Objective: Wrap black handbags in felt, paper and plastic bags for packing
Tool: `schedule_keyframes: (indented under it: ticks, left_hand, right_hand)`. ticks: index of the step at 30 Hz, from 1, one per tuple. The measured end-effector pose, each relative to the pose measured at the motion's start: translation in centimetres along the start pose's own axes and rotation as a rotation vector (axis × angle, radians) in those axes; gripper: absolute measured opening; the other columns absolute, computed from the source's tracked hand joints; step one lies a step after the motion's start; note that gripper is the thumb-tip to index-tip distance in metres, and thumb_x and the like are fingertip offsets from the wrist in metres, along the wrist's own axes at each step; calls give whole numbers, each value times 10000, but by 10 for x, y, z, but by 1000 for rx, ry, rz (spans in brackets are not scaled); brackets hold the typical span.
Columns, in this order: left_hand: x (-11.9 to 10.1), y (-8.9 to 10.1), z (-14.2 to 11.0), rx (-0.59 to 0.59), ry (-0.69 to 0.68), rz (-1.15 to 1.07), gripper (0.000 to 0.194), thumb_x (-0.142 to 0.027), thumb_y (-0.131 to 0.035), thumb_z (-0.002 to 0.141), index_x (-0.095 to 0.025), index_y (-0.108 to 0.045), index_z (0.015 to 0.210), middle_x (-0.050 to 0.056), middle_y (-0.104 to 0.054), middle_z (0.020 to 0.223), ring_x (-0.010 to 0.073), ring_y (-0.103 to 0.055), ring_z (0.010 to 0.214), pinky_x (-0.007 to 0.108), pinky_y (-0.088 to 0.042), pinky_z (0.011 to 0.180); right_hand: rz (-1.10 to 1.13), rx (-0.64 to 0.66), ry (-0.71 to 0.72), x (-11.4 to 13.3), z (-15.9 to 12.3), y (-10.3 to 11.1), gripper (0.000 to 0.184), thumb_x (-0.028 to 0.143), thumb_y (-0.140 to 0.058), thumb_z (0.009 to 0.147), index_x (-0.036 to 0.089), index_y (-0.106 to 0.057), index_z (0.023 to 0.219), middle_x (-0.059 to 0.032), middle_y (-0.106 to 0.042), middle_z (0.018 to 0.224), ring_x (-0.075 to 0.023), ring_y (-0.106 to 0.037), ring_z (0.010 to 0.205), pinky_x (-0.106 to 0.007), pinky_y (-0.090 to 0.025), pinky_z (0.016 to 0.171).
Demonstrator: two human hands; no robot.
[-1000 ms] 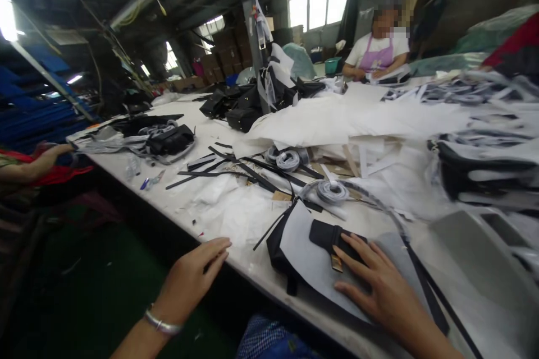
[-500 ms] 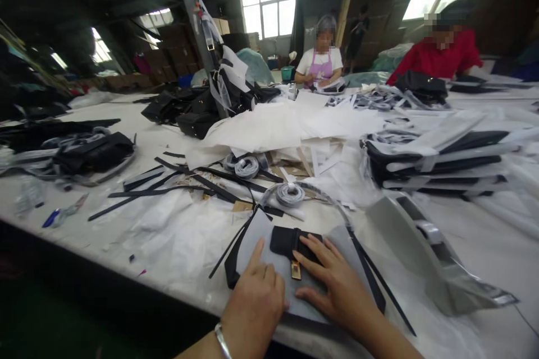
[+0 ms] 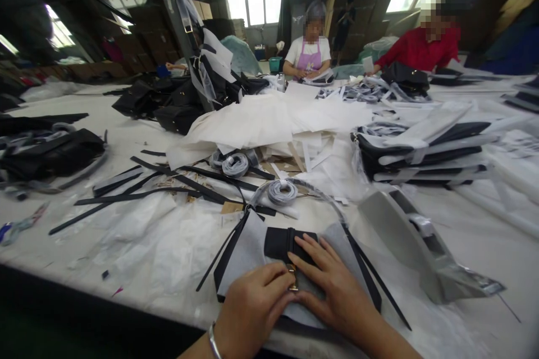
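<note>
A black bag [image 3: 283, 242] wrapped in grey-white sheet [image 3: 248, 247] lies at the table's near edge. Its black flap ends in a small gold clasp [image 3: 292, 279]. My left hand [image 3: 252, 308], with a silver bracelet on the wrist, rests on the sheet with its fingers curled, the fingertips at the clasp. My right hand [image 3: 332, 286] lies flat on the flap with fingers spread, the index finger touching the clasp. A thin black strap [image 3: 370, 275] runs off to the right of the bag.
Black straps [image 3: 177, 179], coiled grey cords [image 3: 281, 190], crumpled white paper [image 3: 269, 118] and a grey tape dispenser [image 3: 412, 235] lie beyond. Stacked wrapped bags [image 3: 425, 151] sit right, black bags [image 3: 50, 151] left. Two people work at the far side: one in a purple apron [image 3: 309, 53], one in red [image 3: 425, 47].
The view swung right. My left hand came from the table's edge onto the sheet, then curled its fingers in to the gold clasp. My right hand stayed on the flap.
</note>
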State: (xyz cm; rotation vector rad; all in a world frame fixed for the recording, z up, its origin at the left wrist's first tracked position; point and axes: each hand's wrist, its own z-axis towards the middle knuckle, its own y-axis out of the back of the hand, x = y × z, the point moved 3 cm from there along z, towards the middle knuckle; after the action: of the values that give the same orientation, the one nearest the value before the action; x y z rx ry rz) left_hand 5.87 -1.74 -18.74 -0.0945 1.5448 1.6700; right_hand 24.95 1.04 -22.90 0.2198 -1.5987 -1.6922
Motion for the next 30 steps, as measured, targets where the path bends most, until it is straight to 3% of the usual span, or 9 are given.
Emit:
schedule_keyframes:
  ticks: [3, 7, 12, 16, 19, 22, 27, 30]
  left_hand:
    - [-6, -6, 5, -89, -92, 149, 211, -330, -489, 1009, -210, -661, 1039, 42, -729, 978, 192, -713, 845, 335, -587, 830]
    - [-11, -8, 7, -211, -207, 210, 218, -267, -450, 1033, -191, -653, 1047, 15, -746, 984, 143, -725, 832, 475, -436, 1109]
    - [-1, -15, 2, -138, -206, 216, 231, -244, -440, 1030, -187, -658, 1080, 51, -729, 1062, 177, -713, 925, 333, -594, 875]
    - [4, -17, -1, -108, -199, 193, 221, -246, -452, 1026, -197, -656, 1094, 47, -721, 1097, 178, -705, 943, 306, -589, 858]
    - [5, -16, 2, -80, -129, 151, 219, -296, -454, 1027, -225, -661, 1049, 24, -727, 1080, 171, -709, 918, 285, -583, 823]
    - [6, -15, 7, 15, 40, 117, 86, -287, -599, 963, -249, -661, 1009, -3, -734, 1039, 175, -710, 894, 273, -569, 805]
    - [10, -17, 15, 169, 244, 150, 332, -264, -760, 842, -286, -630, 1146, -19, -727, 1078, 195, -711, 911, 288, -566, 795]
    - [12, -18, 18, 236, 262, 195, 277, -277, -747, 847, -268, -660, 1110, 3, -694, 1186, 212, -689, 1000, 313, -562, 833]
  right_hand:
    - [9, -14, -2, 0, 0, 0, 572, 481, -608, 920, 308, -478, 1449, -103, -421, 1545, -321, -344, 1445, -615, -321, 1150]
    - [45, -25, -9, 1, 1, 0, 600, 432, -646, 897, 275, -473, 1450, -119, -398, 1557, -324, -311, 1460, -626, -302, 1153]
    - [136, 8, -14, 5, -1, 8, 619, 318, -620, 877, 254, -446, 1467, -109, -323, 1596, -316, -228, 1492, -638, -234, 1173]
    - [193, 20, -40, 4, -2, 10, 545, 266, -610, 878, 268, -515, 1415, -85, -364, 1579, -301, -240, 1490, -635, -223, 1178]
    - [184, 25, -76, 1, 2, 4, 423, 299, -602, 932, 278, -585, 1354, -93, -448, 1529, -300, -308, 1464, -633, -272, 1161]
    - [136, 46, -81, -1, 7, -1, 406, 281, -640, 921, 275, -617, 1326, -107, -482, 1503, -323, -356, 1439, -647, -306, 1140]
    - [50, 69, -98, 2, 13, 2, 413, 295, -702, 882, 303, -648, 1292, -102, -508, 1483, -342, -426, 1394, -632, -358, 1119]
    - [33, 33, -95, 4, 14, 2, 354, 324, -702, 883, 305, -689, 1236, -109, -543, 1452, -353, -458, 1369, -621, -384, 1106]
